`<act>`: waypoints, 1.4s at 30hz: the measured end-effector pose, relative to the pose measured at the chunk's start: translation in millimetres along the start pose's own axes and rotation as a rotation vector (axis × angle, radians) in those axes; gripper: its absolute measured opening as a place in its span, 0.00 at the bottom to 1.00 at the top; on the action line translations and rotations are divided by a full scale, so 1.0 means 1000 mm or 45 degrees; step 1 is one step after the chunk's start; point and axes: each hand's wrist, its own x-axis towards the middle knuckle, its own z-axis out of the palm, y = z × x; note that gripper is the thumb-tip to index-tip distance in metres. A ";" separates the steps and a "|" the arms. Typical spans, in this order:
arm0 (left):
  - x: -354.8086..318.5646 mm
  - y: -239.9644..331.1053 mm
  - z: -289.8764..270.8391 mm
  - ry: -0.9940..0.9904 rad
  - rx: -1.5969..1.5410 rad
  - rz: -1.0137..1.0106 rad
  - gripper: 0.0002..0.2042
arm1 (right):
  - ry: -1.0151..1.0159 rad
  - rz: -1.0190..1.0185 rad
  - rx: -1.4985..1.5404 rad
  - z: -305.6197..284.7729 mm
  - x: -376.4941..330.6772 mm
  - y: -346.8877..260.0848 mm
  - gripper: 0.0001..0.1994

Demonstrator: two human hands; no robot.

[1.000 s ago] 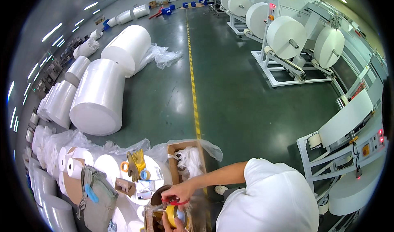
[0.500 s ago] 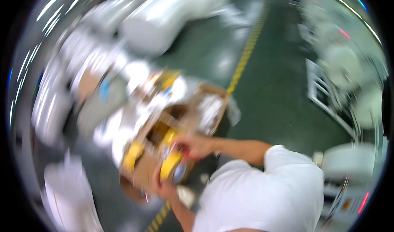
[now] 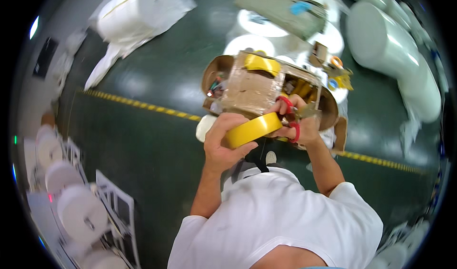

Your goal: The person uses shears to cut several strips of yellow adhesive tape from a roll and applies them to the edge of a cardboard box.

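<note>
My left hand [image 3: 220,146] is closed around a roll of yellow tape [image 3: 254,129], thumb beneath it and fingers over its top. Close beside the roll, my right hand [image 3: 308,126] grips scissors with red handles [image 3: 295,132]; the blades point away to the right, partly blurred. Both hands are just in front of a cardboard box [image 3: 250,90]. On top of that box lies another yellow tape roll [image 3: 263,65]. An open part of the box, right of its flat lid, shows yellow items inside, partly hidden by my right hand.
Round cardboard tubs flank the box, the left one [image 3: 213,78] holding small items. Behind stand white rolls [image 3: 250,46] and a grey-green bundle [image 3: 281,12]. Large wrapped rolls [image 3: 381,36] lie at right, another white roll [image 3: 124,14] at upper left. A yellow striped line [image 3: 143,106] crosses the floor.
My view has swung round to the left, so the box now sits ahead of me. The yellow tape stays in my left hand; the red-handled scissors now show clearly in my right.
</note>
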 end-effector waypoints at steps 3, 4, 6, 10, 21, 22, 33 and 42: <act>-0.035 0.008 0.006 0.262 -0.014 -0.065 0.25 | 0.027 0.094 0.131 -0.001 -0.006 0.028 0.38; -0.042 0.017 0.013 0.333 -0.053 -0.129 0.24 | 0.002 0.112 0.065 -0.003 -0.006 0.045 0.38; -0.059 0.021 0.016 0.467 0.053 -0.156 0.22 | 0.012 0.126 -0.072 -0.018 -0.017 0.074 0.38; -0.090 0.037 0.026 0.662 -0.085 -0.034 0.18 | -0.097 0.189 0.188 0.020 -0.022 0.088 0.28; -0.162 0.058 0.035 0.664 0.108 -0.136 0.24 | -0.484 0.619 0.192 0.048 -0.038 0.097 0.28; -0.166 0.054 0.035 0.640 0.250 -0.130 0.24 | -0.520 0.589 0.090 0.053 -0.037 0.094 0.30; -0.166 0.003 0.034 0.296 0.268 -0.390 0.28 | -0.721 0.593 -0.464 0.061 -0.018 0.058 0.13; -0.129 -0.034 0.030 0.075 0.461 -0.511 0.26 | -0.528 0.598 -0.648 0.034 -0.009 0.067 0.14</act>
